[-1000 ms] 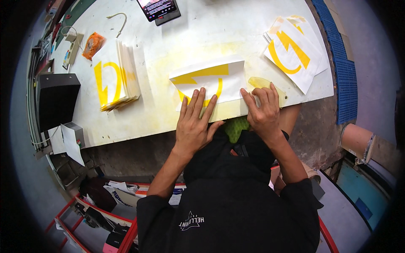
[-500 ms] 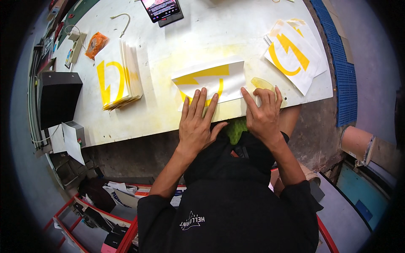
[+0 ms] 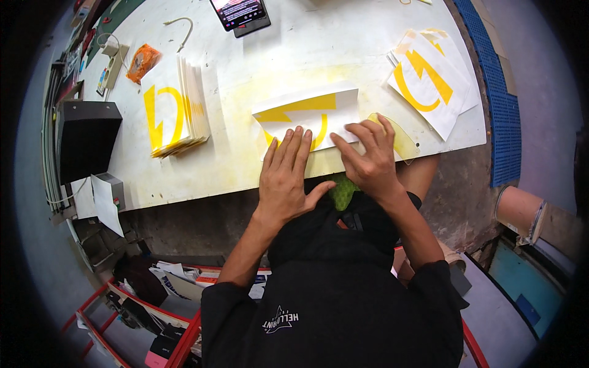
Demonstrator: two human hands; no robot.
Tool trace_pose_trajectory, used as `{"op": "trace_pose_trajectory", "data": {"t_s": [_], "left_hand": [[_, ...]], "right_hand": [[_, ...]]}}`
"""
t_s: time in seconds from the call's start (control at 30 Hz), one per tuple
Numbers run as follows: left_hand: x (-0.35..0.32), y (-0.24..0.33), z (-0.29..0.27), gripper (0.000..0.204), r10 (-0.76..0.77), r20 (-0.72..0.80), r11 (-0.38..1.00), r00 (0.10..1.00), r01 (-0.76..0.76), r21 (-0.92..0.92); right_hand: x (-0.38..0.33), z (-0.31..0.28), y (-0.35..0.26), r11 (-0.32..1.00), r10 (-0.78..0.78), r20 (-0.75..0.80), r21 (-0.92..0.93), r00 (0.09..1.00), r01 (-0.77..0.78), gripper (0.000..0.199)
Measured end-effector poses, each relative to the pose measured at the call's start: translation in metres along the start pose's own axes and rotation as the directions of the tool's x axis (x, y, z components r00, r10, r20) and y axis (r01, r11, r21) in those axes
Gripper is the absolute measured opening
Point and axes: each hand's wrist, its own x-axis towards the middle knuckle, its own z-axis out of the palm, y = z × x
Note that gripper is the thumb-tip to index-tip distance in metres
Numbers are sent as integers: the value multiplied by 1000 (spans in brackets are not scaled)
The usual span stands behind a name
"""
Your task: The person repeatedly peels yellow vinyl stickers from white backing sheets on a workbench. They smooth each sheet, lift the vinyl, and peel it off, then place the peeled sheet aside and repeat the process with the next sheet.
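A white paper sheet with a bold yellow print [image 3: 345, 104] lies near the table's front edge, its far part folded up and standing off the surface. My left hand [image 3: 283, 178] is flat on its near left portion, fingers stretched out and thumb apart. Over the near right portion, my right hand [image 3: 373, 161] has its index fingertip at the paper and the other fingers loosely bent and apart. Neither hand grips anything. Beside the right hand lies a thin, see-through yellowish plastic piece [image 3: 402, 138], partly covered by that hand.
On the white table [image 3: 230, 165], a stack of folded printed papers [image 3: 165, 116] stands left. Flat printed sheets [image 3: 423, 80] lie right. A phone [image 3: 238, 13] rests at the far side, with an orange packet [image 3: 143, 62] and power strip [image 3: 112, 67] far left.
My right hand has moved left along the paper, with its index finger nearer my left hand. More of the yellowish plastic piece shows. My left hand stays nearly in place.
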Motion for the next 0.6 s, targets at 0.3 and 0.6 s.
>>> {"op": "trace_pose_trajectory", "data": {"t_s": [0.3,0.6], "left_hand": [[24,-10,5,38,123,-188,982,974,-92,167],[26,-18,6,32,200,-194,958,960,-150,243]], "right_hand": [[15,14,6,989,-119,-13,84,993,119,27],[28,3,10,979,-188,41,92,981,183,34]]}}
